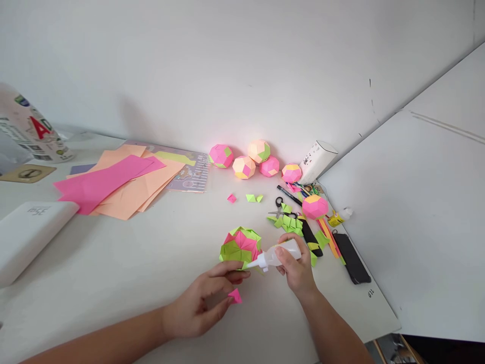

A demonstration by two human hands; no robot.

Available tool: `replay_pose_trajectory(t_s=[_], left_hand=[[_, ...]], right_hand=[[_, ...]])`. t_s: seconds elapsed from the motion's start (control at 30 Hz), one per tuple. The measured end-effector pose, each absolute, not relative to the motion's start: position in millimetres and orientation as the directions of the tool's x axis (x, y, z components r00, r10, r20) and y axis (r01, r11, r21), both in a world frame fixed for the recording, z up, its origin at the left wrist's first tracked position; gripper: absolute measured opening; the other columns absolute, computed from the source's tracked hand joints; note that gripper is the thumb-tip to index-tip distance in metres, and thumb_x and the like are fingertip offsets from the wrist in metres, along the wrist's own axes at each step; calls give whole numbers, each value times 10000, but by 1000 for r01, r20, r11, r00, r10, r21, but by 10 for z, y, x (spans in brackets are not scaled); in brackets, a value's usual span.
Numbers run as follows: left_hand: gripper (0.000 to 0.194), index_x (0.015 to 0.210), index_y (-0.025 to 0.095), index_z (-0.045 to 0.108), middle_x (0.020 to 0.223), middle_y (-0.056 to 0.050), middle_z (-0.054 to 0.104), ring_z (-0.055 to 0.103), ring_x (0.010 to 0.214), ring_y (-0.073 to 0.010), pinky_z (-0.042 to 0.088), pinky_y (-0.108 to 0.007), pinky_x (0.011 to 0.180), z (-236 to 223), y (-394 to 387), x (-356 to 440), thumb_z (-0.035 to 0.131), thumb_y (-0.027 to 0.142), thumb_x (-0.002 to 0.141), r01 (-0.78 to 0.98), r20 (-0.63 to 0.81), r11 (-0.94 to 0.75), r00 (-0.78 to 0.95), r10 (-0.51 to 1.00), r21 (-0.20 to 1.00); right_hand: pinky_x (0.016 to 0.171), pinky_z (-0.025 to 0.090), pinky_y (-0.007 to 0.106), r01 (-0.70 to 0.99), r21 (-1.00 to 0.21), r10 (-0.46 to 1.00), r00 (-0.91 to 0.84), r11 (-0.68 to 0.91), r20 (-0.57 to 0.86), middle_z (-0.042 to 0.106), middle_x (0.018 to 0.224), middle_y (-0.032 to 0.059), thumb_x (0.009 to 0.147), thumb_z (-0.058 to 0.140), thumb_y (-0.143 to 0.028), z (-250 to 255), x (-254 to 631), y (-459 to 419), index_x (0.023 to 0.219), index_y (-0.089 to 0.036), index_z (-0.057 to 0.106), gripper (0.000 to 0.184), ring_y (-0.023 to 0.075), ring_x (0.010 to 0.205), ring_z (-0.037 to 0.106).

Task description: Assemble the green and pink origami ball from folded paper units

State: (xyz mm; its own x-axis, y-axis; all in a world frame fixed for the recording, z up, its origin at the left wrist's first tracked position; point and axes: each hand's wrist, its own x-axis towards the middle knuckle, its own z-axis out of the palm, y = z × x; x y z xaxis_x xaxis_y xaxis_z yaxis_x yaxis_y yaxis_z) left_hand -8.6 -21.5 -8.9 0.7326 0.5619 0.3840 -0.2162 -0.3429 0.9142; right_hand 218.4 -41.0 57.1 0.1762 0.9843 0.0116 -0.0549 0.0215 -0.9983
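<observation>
The bowl of folded paper (pixel 232 251), with green and pink facets, is on the desk (pixel 166 253), in front of the person, and its open side is turned up; the inside shows green wall and pink bottom. At its near edge is the left hand (pixel 200 298). Its grip is almost closed, with a small pink paper piece (pixel 236 296) pinched at the thumb tip. The index fingertip is beside a green paper edge; I cannot tell if this belongs to the bowl. The right hand (pixel 297 268) has its fingers wrapped around a translucent glue bottle (pixel 282 253), tilted, with its white nozzle at this green edge. How full the bottle is, I cannot tell.

Farther, green folded pieces (pixel 291 225) lie near the scissors (pixel 279 201). A small yellow bottle (pixel 336 218) lies near the phone (pixel 352 258). Behind, faceted paper balls (pixel 243 168) are near a white box (pixel 317 161), whose content is hidden. At left, a large printed bottle (pixel 36 131) stands behind paper sheets (pixel 121 197).
</observation>
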Motion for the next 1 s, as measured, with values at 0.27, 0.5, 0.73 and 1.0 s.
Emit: replay_pose_trajectory(t_s=[0.27, 0.5, 0.73, 1.0], left_hand=[[233, 1019, 181, 616, 1445, -125, 353, 529, 1231, -257, 438, -376, 1052, -84, -220, -83, 430, 109, 900, -212, 416, -391, 712, 565, 895], [234, 1001, 164, 618, 1440, -142, 346, 539, 1217, -255, 430, -386, 1061, -94, -212, -81, 406, 124, 909, -186, 420, -427, 715, 559, 885], [232, 980, 158, 622, 1443, -141, 344, 545, 1210, -254, 437, -391, 1058, -93, -211, -81, 401, 136, 914, -176, 418, -432, 710, 567, 885], [213, 966, 164, 629, 1436, -139, 379, 538, 1218, -250, 444, -377, 1050, -71, -213, -84, 425, 153, 905, -120, 379, -434, 719, 582, 893]], right_hand=[[336, 278, 169, -210, -975, 970, 212, -71, -116, 333, 387, -120, 765, 690, -396, 544, 2147, -324, 773, -208, 553, 232, 44, 342, 239], [322, 259, 162, -298, -940, 954, 192, -166, -229, 368, 408, -113, 769, 677, -414, 525, 2108, -294, 739, -210, 507, 267, 45, 347, 230], [323, 260, 163, -342, -920, 952, 164, -189, -257, 281, 395, -128, 777, 672, -408, 514, 2070, -293, 702, -214, 492, 275, 53, 350, 223], [325, 267, 164, -425, -873, 935, 142, -238, -324, 229, 381, -133, 768, 671, -424, 501, 2047, -304, 697, -210, 508, 278, 61, 352, 237]])
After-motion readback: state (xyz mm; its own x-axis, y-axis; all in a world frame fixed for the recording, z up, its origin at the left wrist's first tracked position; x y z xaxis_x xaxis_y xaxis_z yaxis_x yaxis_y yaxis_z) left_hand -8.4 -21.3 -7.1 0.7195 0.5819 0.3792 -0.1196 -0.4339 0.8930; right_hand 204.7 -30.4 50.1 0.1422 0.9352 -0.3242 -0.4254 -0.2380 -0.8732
